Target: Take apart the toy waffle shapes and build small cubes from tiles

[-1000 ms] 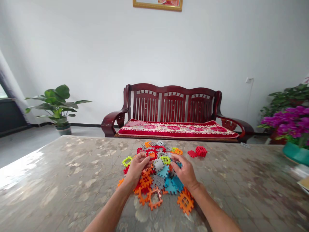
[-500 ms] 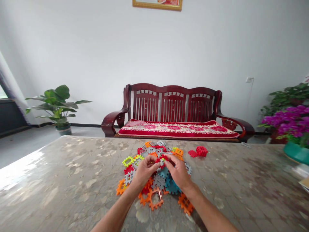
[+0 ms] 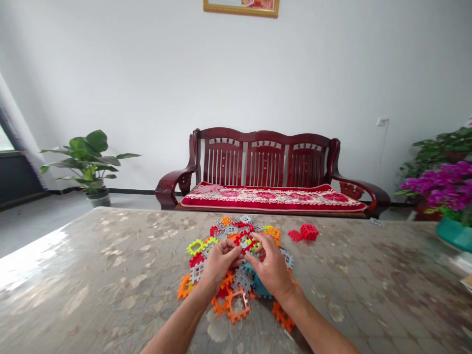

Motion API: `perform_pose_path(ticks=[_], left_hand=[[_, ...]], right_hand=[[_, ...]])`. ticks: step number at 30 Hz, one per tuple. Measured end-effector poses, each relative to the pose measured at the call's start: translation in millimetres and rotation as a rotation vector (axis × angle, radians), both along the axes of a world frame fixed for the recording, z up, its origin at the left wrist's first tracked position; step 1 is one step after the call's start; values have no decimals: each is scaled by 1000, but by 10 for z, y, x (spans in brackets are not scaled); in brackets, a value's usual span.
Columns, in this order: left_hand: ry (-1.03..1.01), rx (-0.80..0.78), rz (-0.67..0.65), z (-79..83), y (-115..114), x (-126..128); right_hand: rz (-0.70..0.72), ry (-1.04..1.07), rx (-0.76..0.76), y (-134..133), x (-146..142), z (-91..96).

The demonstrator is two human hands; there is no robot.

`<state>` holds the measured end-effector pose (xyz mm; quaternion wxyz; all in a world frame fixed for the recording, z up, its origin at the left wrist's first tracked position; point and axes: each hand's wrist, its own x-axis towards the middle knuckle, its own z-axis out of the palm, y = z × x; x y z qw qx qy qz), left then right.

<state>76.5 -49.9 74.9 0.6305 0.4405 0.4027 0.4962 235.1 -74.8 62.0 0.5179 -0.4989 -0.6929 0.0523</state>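
Both hands are meeting above the heap of coloured toothed plastic tiles on the marbled desk, left hand and right hand fingers pinching one red square toothed plastic tile between them, tilted.

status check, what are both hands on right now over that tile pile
Left hand and right hand both pinching one red tile. Held above the loose tile pile. Nothing blocking; red cube sits apart.

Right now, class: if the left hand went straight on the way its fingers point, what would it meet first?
Probably the red piece it pinches with the right hand; depth is unclear.
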Motion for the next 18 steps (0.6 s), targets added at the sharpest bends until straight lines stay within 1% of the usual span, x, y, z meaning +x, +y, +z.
perform_pose_path(ticks=[4,9,14,18], left_hand=[[-64,-55,0,27,-43,26],[-55,-70,-1,18,-77,65],[-1,-47,-46,35,-85,56],[32,-36,-112,61,-68,19]], right_hand=[[-47,-93,78,-26,-40,-20],[-80,-167,134,-34,-48,-21],[-87,-213,185,-28,-12,-8],[-125,-241,165,20,72,-9]])
